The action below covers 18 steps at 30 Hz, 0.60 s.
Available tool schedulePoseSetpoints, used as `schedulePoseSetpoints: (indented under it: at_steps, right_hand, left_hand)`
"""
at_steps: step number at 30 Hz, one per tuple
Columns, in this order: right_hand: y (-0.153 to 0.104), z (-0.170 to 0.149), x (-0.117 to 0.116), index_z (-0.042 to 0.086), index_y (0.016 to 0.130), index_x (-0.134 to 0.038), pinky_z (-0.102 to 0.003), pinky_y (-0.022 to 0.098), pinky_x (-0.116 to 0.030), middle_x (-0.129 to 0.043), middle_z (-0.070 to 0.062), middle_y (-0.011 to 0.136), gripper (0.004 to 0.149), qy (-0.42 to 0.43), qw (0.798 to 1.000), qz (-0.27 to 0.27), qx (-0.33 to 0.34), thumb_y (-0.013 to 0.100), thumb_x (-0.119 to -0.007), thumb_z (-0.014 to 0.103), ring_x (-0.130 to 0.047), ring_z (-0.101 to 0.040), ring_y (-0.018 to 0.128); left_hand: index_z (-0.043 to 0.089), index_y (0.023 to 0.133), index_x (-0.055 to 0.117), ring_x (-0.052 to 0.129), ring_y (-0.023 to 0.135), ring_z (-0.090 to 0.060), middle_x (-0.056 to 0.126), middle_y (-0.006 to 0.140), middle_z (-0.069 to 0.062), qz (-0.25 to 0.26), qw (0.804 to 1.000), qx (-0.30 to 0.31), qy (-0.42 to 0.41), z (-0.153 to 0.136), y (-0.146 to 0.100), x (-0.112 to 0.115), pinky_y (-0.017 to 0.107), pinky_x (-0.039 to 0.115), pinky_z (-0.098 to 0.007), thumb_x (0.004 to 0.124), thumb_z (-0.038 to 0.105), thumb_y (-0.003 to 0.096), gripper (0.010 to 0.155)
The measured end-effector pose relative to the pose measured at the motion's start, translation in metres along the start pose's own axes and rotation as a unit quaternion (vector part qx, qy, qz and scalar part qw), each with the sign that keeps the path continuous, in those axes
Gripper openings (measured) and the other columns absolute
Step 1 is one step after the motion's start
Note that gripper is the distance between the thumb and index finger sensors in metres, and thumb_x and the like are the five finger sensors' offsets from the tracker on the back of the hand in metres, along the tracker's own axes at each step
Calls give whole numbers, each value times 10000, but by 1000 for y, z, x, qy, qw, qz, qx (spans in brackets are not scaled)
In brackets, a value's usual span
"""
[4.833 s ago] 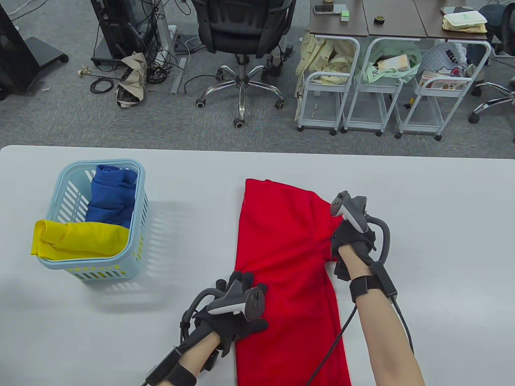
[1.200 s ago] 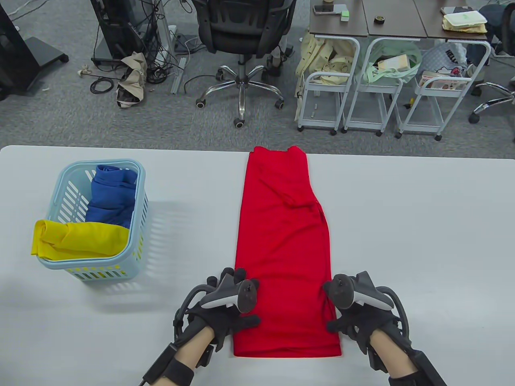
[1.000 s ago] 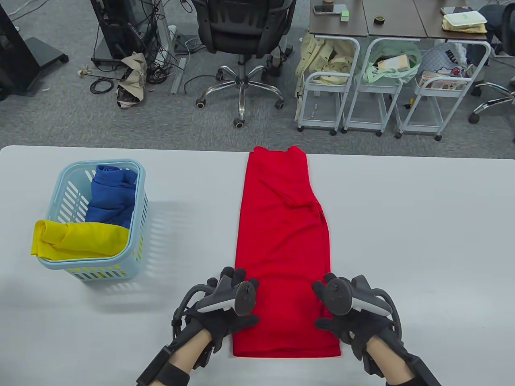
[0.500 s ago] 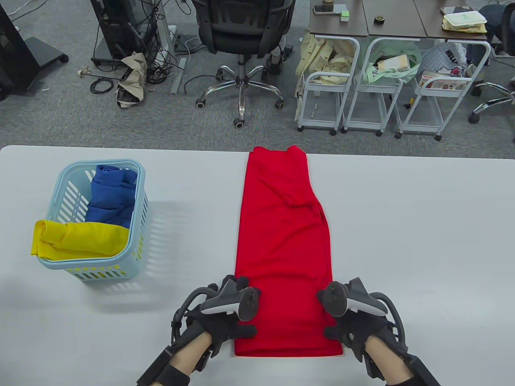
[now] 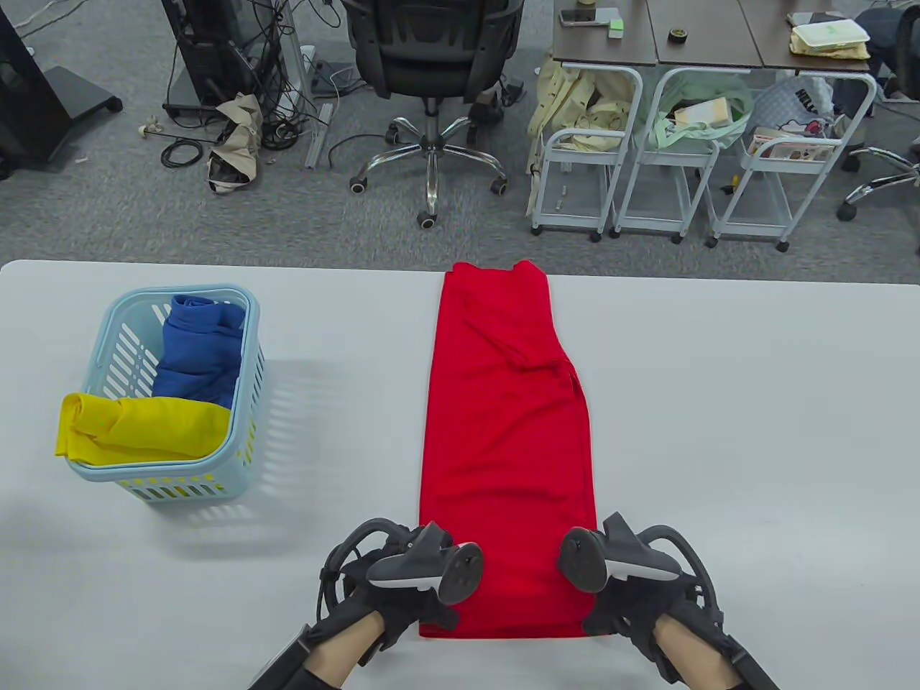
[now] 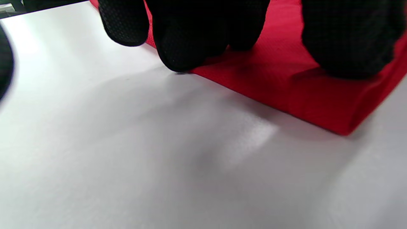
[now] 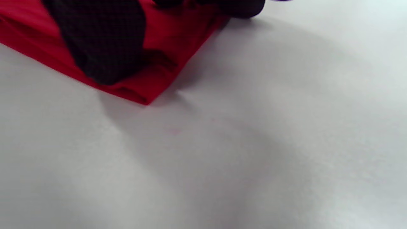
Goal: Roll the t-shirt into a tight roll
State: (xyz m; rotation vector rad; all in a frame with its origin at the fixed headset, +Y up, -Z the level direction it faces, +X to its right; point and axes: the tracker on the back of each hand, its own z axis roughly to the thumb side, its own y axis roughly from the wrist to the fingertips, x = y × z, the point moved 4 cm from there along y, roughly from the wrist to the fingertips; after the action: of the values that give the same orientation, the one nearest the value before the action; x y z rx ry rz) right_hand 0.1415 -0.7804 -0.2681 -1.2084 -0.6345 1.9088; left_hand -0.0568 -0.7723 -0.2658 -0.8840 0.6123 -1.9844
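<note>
While the red t-shirt [image 5: 507, 445] lies folded into a long narrow strip down the middle of the white table [image 5: 719, 431], collar end at 12 o'clock on the far edge and hem at 6 o'clock, we have both hands at the hem corners. Our left hand [image 5: 402, 596] sits at the 7 o'clock corner; in the left wrist view its fingertips [image 6: 187, 47] press down on the cloth edge, thumb on the fabric beside them. Our right hand [image 5: 632, 596] sits at the 5 o'clock corner, one finger [image 7: 98, 41] bearing on the cloth near the corner. Whether either hand actually pinches the fabric or only presses it, we cannot tell; the trackers hide the fingers from above.

Step, as we judge it: strip is ready, rolling not yet begun, hem flat. Next move calls for lifting the hem evenly at both corners, turning it over toward 12 o'clock, keeping the first turn small and firm.

A light-blue basket [image 5: 244, 402] with blue and yellow garments stands at 9 o'clock.
</note>
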Motion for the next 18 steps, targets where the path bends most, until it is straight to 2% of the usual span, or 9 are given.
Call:
schedulePoseSetpoints:
  at_steps: [2,5,8,11,14,16,18]
  right_hand:
    - [0,2,0,268,1069,-377,-545,718,-457,-322,-105,1127,860,-4,1000,-3,2,417,-908,447,-511,-345,972]
    - [0,2,4,276,1061,-424,-536,714,-492,-418,-84,1107,756,-6,1000,-21,1,465,-878,377,-574,-337,953]
    - [4,3,9,287,1030,-503,-515,691,-560,-542,-60,1048,617,-19,998,-55,-2,511,-836,301,-684,-297,890]
    - [8,2,13,283,994,-574,-491,655,-633,-658,-43,964,509,-16,997,-81,-2,541,-805,255,-792,-259,793]
    - [10,-2,15,276,1009,-564,-479,634,-662,-686,-42,946,514,-4,997,-81,-5,549,-793,270,-826,-243,756]
    - [10,-7,15,275,1040,-519,-479,622,-671,-685,-59,945,545,11,997,-77,-8,556,-768,279,-837,-240,737]
    - [7,-12,18,269,1046,-545,-485,616,-667,-676,-86,940,514,26,996,-81,-13,566,-728,286,-830,-228,718]
  left_hand:
    - [260,1125,459,756,944,-236,581,1144,-55,-20,1000,-4,19,1,-1,3,770,584,-612,786,710,382,929]
    - [249,1127,436,754,946,-242,574,1146,-62,-21,999,-8,37,5,0,2,775,569,-618,787,678,397,917]
    - [257,1097,508,817,900,-222,658,1098,-38,-5,999,-11,31,4,2,-1,770,598,-596,795,595,443,790]
    - [279,1016,640,937,752,-156,817,950,13,34,999,-12,22,1,4,-6,729,701,-516,817,445,494,575]
    - [268,978,696,985,652,-125,883,864,32,61,998,-9,13,-2,6,-8,690,762,-482,830,416,488,529]
    - [239,989,706,994,629,-130,902,856,24,69,998,-8,-4,-6,4,-9,681,769,-486,824,413,487,544]
    - [214,1020,702,998,609,-129,918,847,15,71,997,-10,-22,-11,2,-10,679,771,-490,807,418,489,578]
